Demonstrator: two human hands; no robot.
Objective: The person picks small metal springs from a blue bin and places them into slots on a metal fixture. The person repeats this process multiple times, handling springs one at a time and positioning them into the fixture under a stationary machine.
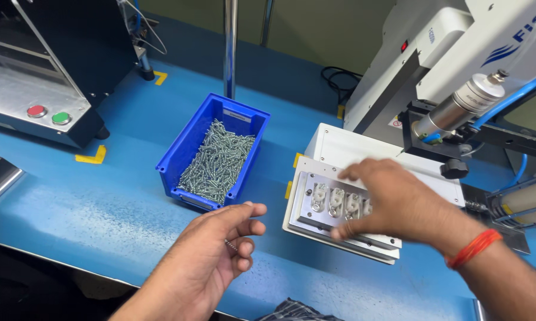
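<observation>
My left hand (217, 252) palm-up, fingers loosely curled, half open; small screw (231, 244) lies against my fingers. My right hand (398, 205) spread flat, palm down, over metal fixture plate (315, 217); fingertips touch or hover just above plate, cannot tell which. Orange thread band (475, 248) on right wrist. Plate holds row of small white parts (336, 201), some hidden under my hand. Blue bin (190, 142) of screws (217, 160) just left of plate, on blue bench (101, 202). White machine (434, 53) behind plate.

screws (219, 160) in bin (187, 141), bin left of fixture plate (303, 196) — hands nearest
</observation>
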